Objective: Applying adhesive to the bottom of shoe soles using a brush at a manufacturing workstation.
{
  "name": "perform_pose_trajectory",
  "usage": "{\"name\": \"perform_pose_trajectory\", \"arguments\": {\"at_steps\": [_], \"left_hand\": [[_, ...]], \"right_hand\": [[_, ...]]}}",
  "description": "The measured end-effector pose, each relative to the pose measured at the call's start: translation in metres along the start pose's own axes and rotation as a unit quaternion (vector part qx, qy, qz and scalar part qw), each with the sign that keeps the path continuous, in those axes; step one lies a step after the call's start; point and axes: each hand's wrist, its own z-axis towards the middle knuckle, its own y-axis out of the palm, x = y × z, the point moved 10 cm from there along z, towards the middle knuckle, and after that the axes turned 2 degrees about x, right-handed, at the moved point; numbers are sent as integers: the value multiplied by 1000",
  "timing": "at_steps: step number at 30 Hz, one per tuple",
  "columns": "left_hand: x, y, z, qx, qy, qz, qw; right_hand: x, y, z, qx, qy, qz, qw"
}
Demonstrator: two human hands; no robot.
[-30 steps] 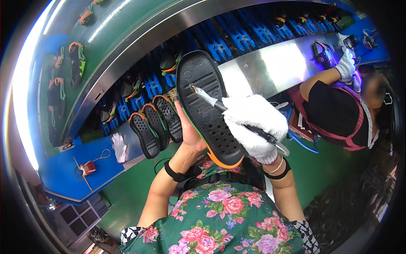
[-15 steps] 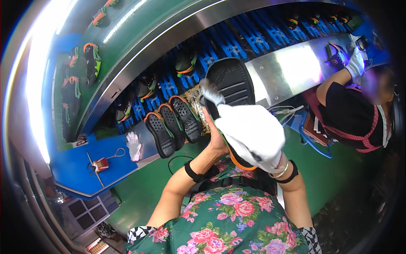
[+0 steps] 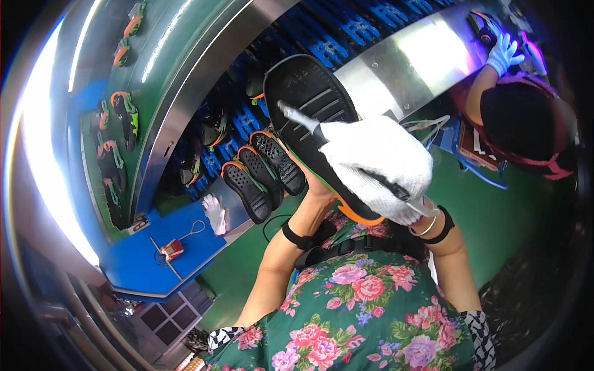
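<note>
1 blk sole (image 3: 307,83), grooved, grn/orange edge | l grip (image 3: 318,185) holding sole | r grip (image 3: 377,167) clasping brush (image 3: 302,120)

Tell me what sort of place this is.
Likely a shoe factory line: the left hand holds a black sole, three smaller soles are lined up nearby, and shoe parts sit among blue fixtures.
</note>
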Motion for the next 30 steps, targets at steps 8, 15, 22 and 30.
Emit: {"name": "perform_pose_trajectory", "arguments": {"at_steps": [8, 15, 22, 30], "left_hand": [[-7, -14, 0, 7, -27, -19, 999], [5, -62, 3, 79, 55, -17, 995], [10, -43, 14, 96, 52, -35, 993], [25, -1, 14, 5, 34, -172, 984]], "right_hand": [[-19, -4, -5, 15, -71, -18, 997], [-9, 4, -16, 3, -79, -33, 996], [13, 4, -26, 18, -27, 0, 999], [10, -16, -22, 9, -24, -30, 999]]}}
